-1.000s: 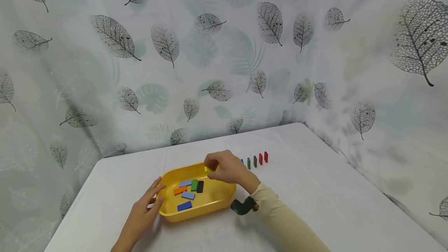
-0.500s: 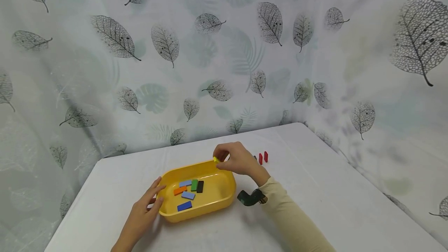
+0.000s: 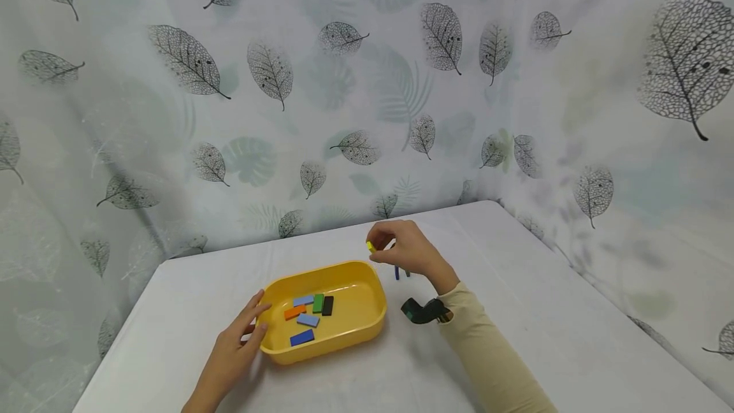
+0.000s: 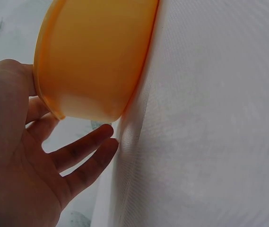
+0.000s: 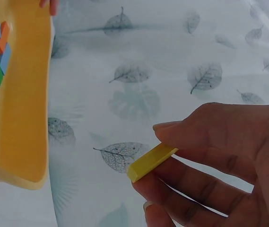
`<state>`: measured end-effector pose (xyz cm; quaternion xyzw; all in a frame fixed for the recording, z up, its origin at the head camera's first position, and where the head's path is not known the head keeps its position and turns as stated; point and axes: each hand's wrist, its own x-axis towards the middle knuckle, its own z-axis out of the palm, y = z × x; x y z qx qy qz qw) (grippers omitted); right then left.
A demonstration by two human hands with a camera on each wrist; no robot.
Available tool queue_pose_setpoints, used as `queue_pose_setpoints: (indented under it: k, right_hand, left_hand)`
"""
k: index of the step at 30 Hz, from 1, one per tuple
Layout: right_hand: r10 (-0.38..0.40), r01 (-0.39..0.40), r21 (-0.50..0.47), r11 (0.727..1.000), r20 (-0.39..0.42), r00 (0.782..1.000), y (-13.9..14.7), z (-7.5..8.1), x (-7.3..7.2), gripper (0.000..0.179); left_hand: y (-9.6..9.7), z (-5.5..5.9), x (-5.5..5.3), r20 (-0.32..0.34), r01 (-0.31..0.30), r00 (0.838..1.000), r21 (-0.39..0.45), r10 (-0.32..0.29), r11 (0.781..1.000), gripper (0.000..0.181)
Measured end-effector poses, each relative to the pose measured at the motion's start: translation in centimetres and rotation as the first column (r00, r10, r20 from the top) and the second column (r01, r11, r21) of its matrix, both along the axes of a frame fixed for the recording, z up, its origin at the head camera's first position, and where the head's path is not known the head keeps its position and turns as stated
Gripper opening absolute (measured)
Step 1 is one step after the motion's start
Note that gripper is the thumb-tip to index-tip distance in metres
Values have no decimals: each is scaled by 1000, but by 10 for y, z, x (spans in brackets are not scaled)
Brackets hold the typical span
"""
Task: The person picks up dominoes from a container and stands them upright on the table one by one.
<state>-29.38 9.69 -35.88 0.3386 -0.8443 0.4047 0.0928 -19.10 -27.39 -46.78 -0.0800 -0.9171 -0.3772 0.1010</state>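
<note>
My right hand pinches a yellow domino between thumb and fingers, above the table beyond the tray's right end. Behind that hand, a blue domino and a green one stand upright, partly covered. My left hand rests on the left end of the yellow tray, thumb and some fingers over its rim. In the left wrist view, two of its fingers stretch out straight below the tray wall. Inside the tray lie an orange domino, a black one and several blue and green ones.
A white cloth covers the table. Leaf-patterned curtains hang behind it and along its sides. A dark curved piece is strapped at my right wrist, beside the beige sleeve.
My right hand has lifted the yellow domino out of the tray, moving up and to the right. It now hides the red and dark standing dominoes. The left hand and tray have stayed put.
</note>
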Motion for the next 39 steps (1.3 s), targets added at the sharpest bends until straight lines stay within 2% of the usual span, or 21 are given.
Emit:
queue_pose_setpoints:
  k: [12,21,39]
  right_hand:
    - [-91,91,-42,995,2,996,22,4,-4,19]
    - [-172,173,-46,984,39,984,39,8,-5,17]
    - [-273,277,-61,959,63,960,79,-2,-23,16]
  left_hand:
    - [-1,-1,0,-20,9,1000,-4,-9,1000,40]
    - [1,1,2,-17,4,1000,-4,-4,1000,40]
    - [0,1,2,-4,4,1000,3,-4,1000,40]
